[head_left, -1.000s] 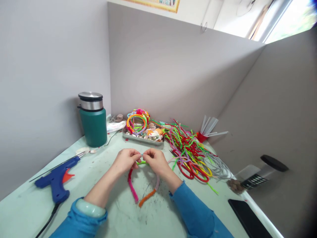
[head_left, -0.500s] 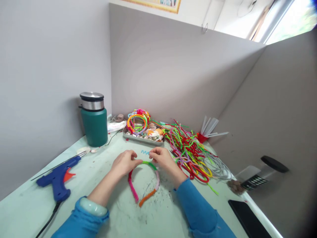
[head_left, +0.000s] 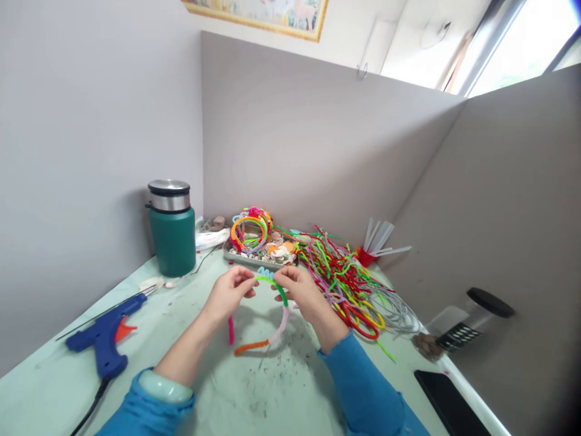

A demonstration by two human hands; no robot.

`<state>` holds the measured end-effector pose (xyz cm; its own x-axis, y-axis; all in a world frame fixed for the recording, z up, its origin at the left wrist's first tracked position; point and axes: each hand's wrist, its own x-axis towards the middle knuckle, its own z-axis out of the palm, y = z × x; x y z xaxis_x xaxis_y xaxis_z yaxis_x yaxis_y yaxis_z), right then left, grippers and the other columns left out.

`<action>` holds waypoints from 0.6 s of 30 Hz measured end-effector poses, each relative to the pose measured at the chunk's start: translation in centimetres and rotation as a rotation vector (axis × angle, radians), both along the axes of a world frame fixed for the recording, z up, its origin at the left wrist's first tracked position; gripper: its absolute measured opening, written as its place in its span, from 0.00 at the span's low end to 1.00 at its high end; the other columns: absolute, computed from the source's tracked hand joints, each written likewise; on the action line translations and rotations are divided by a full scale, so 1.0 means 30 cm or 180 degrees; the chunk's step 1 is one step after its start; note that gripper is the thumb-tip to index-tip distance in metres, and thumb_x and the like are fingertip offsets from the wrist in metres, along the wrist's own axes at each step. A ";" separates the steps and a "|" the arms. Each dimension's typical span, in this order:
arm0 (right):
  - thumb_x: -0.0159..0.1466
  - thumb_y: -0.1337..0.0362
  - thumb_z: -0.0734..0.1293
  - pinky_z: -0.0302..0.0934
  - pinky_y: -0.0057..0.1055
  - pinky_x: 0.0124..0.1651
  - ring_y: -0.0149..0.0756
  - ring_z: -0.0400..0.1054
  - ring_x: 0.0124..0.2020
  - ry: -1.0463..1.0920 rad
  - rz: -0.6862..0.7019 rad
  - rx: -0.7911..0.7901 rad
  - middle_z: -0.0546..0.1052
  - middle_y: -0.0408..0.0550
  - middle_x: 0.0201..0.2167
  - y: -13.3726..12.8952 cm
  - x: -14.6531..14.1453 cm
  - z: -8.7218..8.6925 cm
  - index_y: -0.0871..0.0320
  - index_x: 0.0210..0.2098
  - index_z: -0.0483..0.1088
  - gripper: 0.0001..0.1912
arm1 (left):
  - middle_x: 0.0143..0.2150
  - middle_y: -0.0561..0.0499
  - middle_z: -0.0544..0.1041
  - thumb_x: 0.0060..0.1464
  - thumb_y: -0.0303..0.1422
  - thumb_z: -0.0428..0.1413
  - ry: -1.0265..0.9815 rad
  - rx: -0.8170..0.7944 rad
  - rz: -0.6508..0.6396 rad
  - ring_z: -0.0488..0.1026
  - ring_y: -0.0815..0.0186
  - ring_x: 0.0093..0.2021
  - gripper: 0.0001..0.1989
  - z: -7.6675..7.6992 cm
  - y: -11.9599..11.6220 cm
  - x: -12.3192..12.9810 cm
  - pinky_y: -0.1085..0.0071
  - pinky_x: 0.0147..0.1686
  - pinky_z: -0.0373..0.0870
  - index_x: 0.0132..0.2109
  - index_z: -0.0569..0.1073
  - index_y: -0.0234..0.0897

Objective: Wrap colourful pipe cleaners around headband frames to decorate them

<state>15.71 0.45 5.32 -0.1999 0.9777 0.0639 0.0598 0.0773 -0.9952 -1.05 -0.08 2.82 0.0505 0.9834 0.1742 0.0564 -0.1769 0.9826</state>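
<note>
A multicoloured fuzzy hoop, open at its lower left, hangs between my hands above the pale green table. Its sections are pink, green, lilac and orange. My left hand pinches the hoop's upper left part, between the green and pink sections. On the upper right, my right hand pinches near the green section. A light blue wavy piece stands along the top of the hoop between my fingertips; its right end is at my right fingers.
Behind the hands is a metal tray of buttons and fuzzy rings. Tangled fuzzy stems lie to its right. A blue glue gun and green flask are left; a jar and black phone are right.
Both hands have raised the hoop and tilted it. The light blue wavy piece, earlier a little above the hoop, now meets its top edge. The camera view has shifted slightly.
</note>
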 end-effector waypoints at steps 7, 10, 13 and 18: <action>0.55 0.62 0.64 0.54 0.21 0.20 0.24 0.60 0.18 -0.0048 0.0014 0.0741 0.65 0.39 0.18 -0.067 -0.035 0.149 0.60 0.26 0.64 0.07 | 0.29 0.55 0.67 0.49 0.36 0.55 -0.0466 0.0549 -0.0181 0.60 0.74 0.24 0.18 0.137 -0.088 0.001 0.78 0.23 0.56 0.48 0.65 0.38; 0.54 0.63 0.64 0.56 0.22 0.22 0.25 0.61 0.19 -0.0317 0.0232 0.0885 0.66 0.39 0.19 -0.070 -0.049 0.165 0.60 0.25 0.64 0.06 | 0.25 0.57 0.64 0.48 0.38 0.55 -0.0324 0.0511 -0.0065 0.57 0.74 0.23 0.19 0.147 -0.103 -0.004 0.78 0.22 0.54 0.48 0.68 0.38; 0.56 0.62 0.63 0.57 0.22 0.24 0.26 0.63 0.21 -0.0430 0.0516 0.0794 0.66 0.40 0.20 -0.066 -0.051 0.166 0.60 0.26 0.65 0.07 | 0.21 0.59 0.60 0.46 0.41 0.56 -0.0191 0.0278 0.0026 0.51 0.76 0.19 0.17 0.127 -0.098 -0.012 0.77 0.18 0.48 0.42 0.71 0.36; 0.57 0.58 0.62 0.59 0.23 0.29 0.29 0.65 0.27 -0.0344 0.0380 0.0670 0.69 0.43 0.25 -0.055 -0.018 0.172 0.61 0.30 0.68 0.11 | 0.23 0.57 0.64 0.46 0.43 0.56 -0.0234 0.0168 0.0059 0.51 0.77 0.18 0.16 0.098 -0.086 -0.018 0.77 0.17 0.46 0.38 0.71 0.36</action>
<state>15.16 -1.19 10.50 -0.3298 0.9142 0.2353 0.1430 0.2948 -0.9448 -1.58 -2.67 5.76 0.0175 0.9734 0.2283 -0.0119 -0.2282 0.9736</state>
